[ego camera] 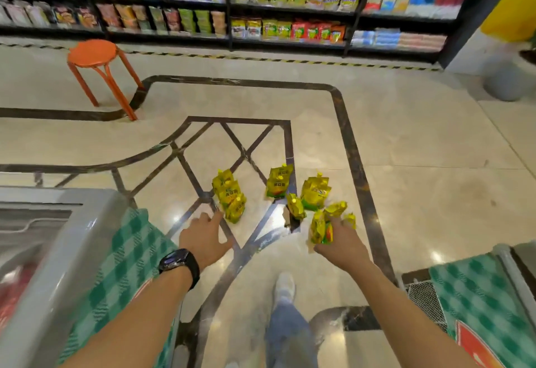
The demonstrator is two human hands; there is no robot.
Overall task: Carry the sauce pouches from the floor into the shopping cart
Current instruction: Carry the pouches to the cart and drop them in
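Several yellow-green sauce pouches lie on the tiled floor in loose clusters: one stack [229, 197] at the left, one pouch [278, 182] in the middle, another bunch [314, 195] at the right with a single pouch [295, 206] beside it. My right hand [339, 241] grips a few pouches [323, 227] just above the floor. My left hand [204, 237], with a black watch on the wrist, reaches with straight fingers toward the left stack, fingertips just short of it. No shopping cart is clearly in view.
An orange stool [100, 68] stands at the back left. Stocked shelves [261, 19] line the far wall. A grey freezer cabinet [58, 251] with green checked cloth is at my left, another cloth-covered unit [478, 303] at my right. My leg and white shoe [285, 286] are below.
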